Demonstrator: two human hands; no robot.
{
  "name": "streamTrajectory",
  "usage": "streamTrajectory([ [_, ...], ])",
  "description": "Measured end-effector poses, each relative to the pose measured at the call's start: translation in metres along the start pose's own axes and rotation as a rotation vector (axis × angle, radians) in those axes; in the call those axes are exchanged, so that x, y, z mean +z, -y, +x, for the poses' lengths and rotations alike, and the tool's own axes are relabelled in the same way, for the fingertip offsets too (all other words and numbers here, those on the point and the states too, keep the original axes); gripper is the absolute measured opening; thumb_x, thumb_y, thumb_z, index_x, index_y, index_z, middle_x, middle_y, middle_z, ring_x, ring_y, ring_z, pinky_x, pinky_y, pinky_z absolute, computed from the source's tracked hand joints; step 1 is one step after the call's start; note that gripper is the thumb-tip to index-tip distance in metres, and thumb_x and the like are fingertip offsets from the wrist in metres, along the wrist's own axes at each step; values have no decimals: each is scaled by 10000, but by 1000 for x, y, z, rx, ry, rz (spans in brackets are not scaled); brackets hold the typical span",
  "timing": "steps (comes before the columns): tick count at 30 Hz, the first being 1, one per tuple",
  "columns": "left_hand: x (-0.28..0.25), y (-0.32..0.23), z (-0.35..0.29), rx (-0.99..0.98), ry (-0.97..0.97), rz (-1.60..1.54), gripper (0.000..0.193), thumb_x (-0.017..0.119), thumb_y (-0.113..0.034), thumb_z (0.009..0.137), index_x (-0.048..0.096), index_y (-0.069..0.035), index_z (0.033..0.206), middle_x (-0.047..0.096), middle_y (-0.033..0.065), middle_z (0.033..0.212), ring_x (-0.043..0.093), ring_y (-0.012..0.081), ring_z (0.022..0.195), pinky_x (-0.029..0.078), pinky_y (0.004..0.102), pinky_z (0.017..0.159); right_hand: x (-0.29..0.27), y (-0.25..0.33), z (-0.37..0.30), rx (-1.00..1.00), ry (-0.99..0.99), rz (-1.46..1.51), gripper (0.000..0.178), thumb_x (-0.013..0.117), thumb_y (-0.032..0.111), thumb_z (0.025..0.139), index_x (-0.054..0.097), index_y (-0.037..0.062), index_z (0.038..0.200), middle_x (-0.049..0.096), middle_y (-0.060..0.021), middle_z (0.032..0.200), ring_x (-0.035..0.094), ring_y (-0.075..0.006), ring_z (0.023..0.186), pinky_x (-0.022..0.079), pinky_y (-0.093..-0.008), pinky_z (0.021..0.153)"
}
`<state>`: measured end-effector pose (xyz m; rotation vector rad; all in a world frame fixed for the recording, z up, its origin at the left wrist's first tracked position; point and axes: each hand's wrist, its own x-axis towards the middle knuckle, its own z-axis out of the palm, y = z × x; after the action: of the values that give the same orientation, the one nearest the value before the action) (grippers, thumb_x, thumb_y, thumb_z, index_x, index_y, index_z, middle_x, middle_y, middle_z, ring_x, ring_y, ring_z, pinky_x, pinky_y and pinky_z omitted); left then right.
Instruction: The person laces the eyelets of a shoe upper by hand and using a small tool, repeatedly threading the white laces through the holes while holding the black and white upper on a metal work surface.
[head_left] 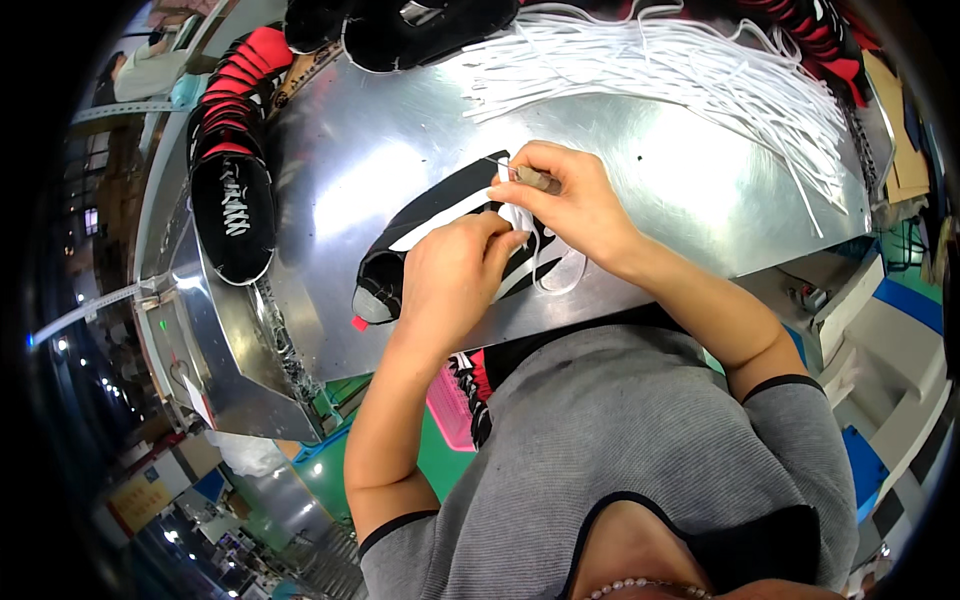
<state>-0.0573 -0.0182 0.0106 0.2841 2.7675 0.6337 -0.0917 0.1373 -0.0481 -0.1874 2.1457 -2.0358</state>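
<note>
A black and white shoe upper (440,195) lies slantwise on the metal tabletop, its grey heel end with a red tab toward the near left. My left hand (450,275) is closed over its middle, thumb and forefinger pinched at a white shoelace (572,283) that loops off the near right side. Between the thumb and fingers of my right hand (585,205) is the stubby brown handle of an awl-like tool (537,180). Its thin metal shaft points left across the upper's far end. The tool's tip and the lace holes under my fingers are hard to make out.
Across the back of the metal table (340,150) spreads a thick bundle of white shoelaces (660,75). A row of red and black uppers (235,100) lines the left edge; more black uppers (400,40) sit behind. Below the table edge is a pink basket (455,410).
</note>
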Motion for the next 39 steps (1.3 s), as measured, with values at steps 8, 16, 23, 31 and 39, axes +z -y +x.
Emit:
streamTrajectory([
  [8, 12, 14, 9, -98, 0, -261, 199, 685, -212, 872, 689, -15, 842, 567, 83, 573, 514, 187, 492, 421, 319, 525, -25, -5, -30, 13, 66, -42, 248, 647, 233, 918, 571, -1, 948, 663, -131, 768, 637, -235, 666, 480, -342, 622],
  [16, 13, 14, 11, -131, 13, -358, 197, 678, -157, 884, 662, 27, 816, 428, 10, 512, 346, 64, 484, 315, 261, 472, -33, -9, -50, 52, 207, -197, 187, 623, 203, 925, 578, 21, 920, 655, -121, 714, 627, -256, 616, 476, -363, 596],
  [23, 32, 20, -1, 197, -126, -282, 152, 703, -76, 824, 651, 3, 944, 615, 138, 726, 585, 261, 598, 446, 371, 562, -22, -6, -48, 4, 197, -532, 147, 610, 111, 922, 515, 5, 963, 669, -144, 763, 659, -302, 677, 501, -383, 604],
  [31, 31, 11, -16, 322, -254, -44, 223, 666, -10, 813, 651, -29, 1035, 570, 136, 748, 590, 330, 648, 458, 414, 579, -6, -4, -51, -53, 184, -571, 186, 578, 114, 908, 459, 6, 1000, 653, -190, 806, 666, -363, 772, 507, -476, 679],
  [39, 28, 17, -50, 546, -385, 210, 298, 633, -15, 734, 668, -18, 1030, 539, 67, 736, 571, 224, 620, 465, 345, 571, -78, 4, -27, 10, 14, 37, 351, 752, 192, 830, 555, 59, 1088, 631, -32, 938, 573, -120, 848, 464, -241, 677],
])
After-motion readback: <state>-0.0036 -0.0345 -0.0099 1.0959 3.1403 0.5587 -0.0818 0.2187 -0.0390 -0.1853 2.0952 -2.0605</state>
